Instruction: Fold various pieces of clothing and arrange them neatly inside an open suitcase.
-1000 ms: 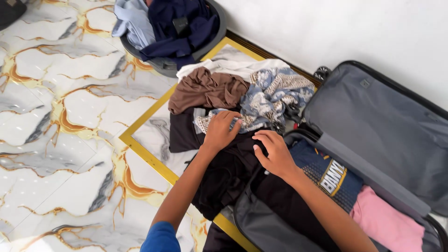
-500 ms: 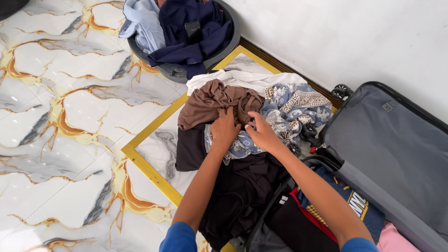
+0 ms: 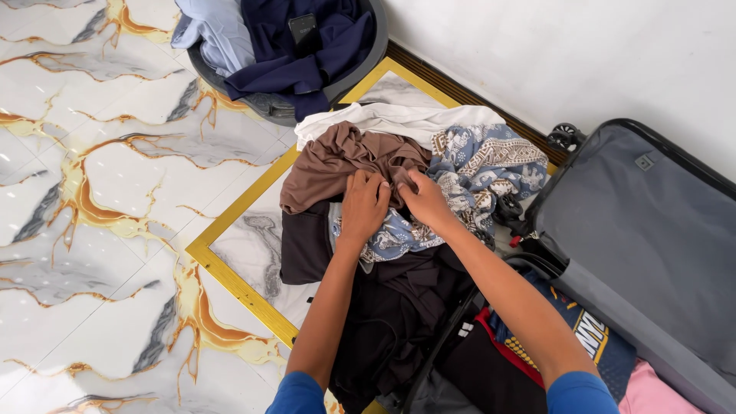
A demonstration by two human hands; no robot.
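Our left hand [image 3: 363, 205] and right hand [image 3: 424, 201] both pinch the brown garment [image 3: 337, 161] — fingers closed on its edge. It lies atop the blue patterned cloth [image 3: 483, 165].

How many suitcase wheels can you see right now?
1. One black wheel shows at the far corner of the open grey suitcase, near the wall. The rest may be hidden under the case or lie outside the picture.

You see a grey basket [image 3: 360, 65] of dark blue clothes, an open grey suitcase [image 3: 636, 230], marble floor [image 3: 92, 215]
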